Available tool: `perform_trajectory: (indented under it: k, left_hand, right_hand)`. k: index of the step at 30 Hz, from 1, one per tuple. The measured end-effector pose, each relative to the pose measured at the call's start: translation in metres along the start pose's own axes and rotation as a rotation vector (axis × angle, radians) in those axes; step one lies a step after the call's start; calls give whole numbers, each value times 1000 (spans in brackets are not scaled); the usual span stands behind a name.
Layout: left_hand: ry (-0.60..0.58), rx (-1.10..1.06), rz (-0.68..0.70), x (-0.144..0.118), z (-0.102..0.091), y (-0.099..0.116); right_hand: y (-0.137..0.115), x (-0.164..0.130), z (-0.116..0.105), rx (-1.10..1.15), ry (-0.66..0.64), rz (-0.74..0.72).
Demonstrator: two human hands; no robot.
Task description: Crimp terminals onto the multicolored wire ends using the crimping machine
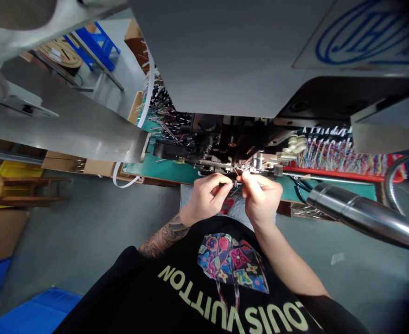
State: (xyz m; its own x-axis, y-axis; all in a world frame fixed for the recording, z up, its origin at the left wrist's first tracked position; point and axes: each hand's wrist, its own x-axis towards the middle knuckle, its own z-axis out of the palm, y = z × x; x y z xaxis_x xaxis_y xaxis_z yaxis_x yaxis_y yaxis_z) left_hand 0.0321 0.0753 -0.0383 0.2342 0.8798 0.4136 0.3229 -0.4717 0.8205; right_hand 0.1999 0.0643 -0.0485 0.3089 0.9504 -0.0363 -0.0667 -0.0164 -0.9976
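My left hand [207, 197] is closed in a pinch at the front of the machine head [230, 144]. Between the fingertips of both hands is a short dark cable end [235, 183], which the left fingers grip. My right hand [262, 197] pinches too, its thumb and forefinger close against the machine's metal parts. A thin red wire [237, 172] shows at those right fingertips. The fingers hide most of the cable and wire, and their far ends are too small to make out.
Bundles of stripped wires [166, 116] lie on the green bench top [180, 171] at left. More coloured wires fill a red tray [350, 174] at right. A shiny metal tube [361, 211] juts in from the right, and a curved metal chute [86, 134] from the left.
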Motion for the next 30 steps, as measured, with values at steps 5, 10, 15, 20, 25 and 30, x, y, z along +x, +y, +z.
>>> perform_trajectory:
  k: [5, 10, 15, 20, 25, 30]
  left_hand:
    - [7, 54, 5, 0, 1, 0]
    - [27, 59, 12, -1, 2, -1]
    - [30, 75, -2, -1, 2, 0]
    - [19, 66, 12, -1, 0, -2]
    - [-41, 12, 16, 2, -4, -4]
    - [-74, -12, 11, 5, -4, 1]
  right_hand:
    - [-4, 3, 1, -29, -18, 5]
    - [-6, 4, 4, -9, -19, 6]
    - [-6, 3, 6, 26, -13, 15]
    - [-3, 2, 5, 11, -11, 20]
    - [-2, -1, 0, -13, -70, 19]
    - [-3, -1, 1, -22, 79, -90]
